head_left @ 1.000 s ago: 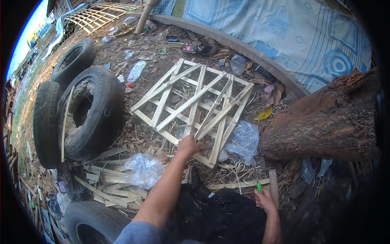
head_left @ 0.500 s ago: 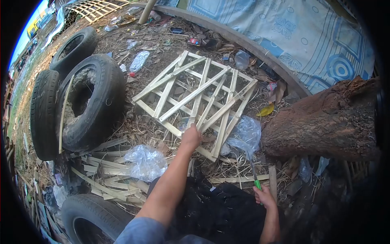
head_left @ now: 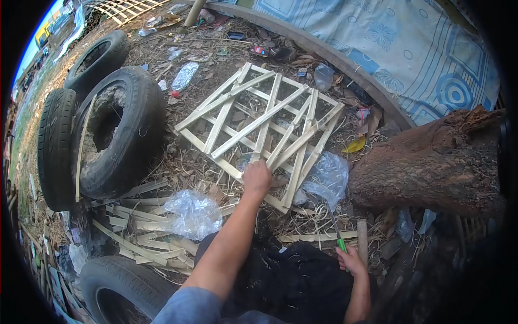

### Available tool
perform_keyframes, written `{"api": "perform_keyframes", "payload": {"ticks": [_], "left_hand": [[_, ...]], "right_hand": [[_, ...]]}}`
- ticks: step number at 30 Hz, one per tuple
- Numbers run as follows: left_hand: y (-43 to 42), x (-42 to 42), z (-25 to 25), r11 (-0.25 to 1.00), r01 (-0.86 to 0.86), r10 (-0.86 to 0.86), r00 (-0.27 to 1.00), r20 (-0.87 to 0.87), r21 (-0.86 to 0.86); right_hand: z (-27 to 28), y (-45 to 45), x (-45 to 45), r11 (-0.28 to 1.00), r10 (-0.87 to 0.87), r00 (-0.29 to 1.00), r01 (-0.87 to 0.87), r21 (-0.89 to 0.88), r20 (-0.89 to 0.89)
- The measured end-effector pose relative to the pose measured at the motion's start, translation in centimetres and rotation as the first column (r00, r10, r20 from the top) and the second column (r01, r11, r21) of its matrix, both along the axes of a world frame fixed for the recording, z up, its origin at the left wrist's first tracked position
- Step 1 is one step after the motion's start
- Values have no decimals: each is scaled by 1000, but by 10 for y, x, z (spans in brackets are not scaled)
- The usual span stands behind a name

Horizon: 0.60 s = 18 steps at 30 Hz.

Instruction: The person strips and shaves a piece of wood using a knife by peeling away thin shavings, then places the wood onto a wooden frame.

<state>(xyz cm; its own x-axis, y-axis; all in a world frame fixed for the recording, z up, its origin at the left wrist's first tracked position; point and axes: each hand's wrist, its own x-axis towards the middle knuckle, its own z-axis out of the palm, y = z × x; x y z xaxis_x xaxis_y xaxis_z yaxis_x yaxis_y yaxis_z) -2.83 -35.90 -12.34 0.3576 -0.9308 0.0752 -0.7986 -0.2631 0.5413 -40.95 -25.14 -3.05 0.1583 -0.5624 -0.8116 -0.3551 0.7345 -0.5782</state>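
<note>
A lattice panel (head_left: 264, 127) of crossed pale bamboo strips lies on the littered ground in front of me. My left hand (head_left: 257, 177) is closed on its near edge, around the end of a strip; the fingertips are hidden beneath the hand. Low on the right, my right hand (head_left: 352, 261) grips a green-handled knife (head_left: 341, 244), its thin blade pointing up and away from me. The blade's tip is close to a clear plastic bag (head_left: 328, 175) beside the panel's right corner. The knife does not touch the panel.
Old tyres (head_left: 121, 132) stand on the left, with another tyre (head_left: 127, 289) at lower left. Loose bamboo strips (head_left: 145, 232) and crumpled plastic (head_left: 193, 213) lie near my legs. A thick log (head_left: 431, 162) sits right, below a blue patterned sheet (head_left: 377, 48).
My left hand has turned slightly and edged to the right at the panel's near edge, still gripping it. The panel and my right hand with the knife stay almost the same.
</note>
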Motion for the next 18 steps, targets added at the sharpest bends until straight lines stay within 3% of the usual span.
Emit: {"api": "perform_keyframes", "payload": {"ticks": [6, 18], "left_hand": [[-3, 1, -9, 996, -47, 51, 997, 60, -70], [-4, -7, -15, 998, -61, 62, 989, 132, -12]], "right_hand": [[-1, 0, -1, 1000, 2, 1000, -2, -6, 14], [2, -2, 1, 1000, 10, 1000, -10, 10, 14]]}}
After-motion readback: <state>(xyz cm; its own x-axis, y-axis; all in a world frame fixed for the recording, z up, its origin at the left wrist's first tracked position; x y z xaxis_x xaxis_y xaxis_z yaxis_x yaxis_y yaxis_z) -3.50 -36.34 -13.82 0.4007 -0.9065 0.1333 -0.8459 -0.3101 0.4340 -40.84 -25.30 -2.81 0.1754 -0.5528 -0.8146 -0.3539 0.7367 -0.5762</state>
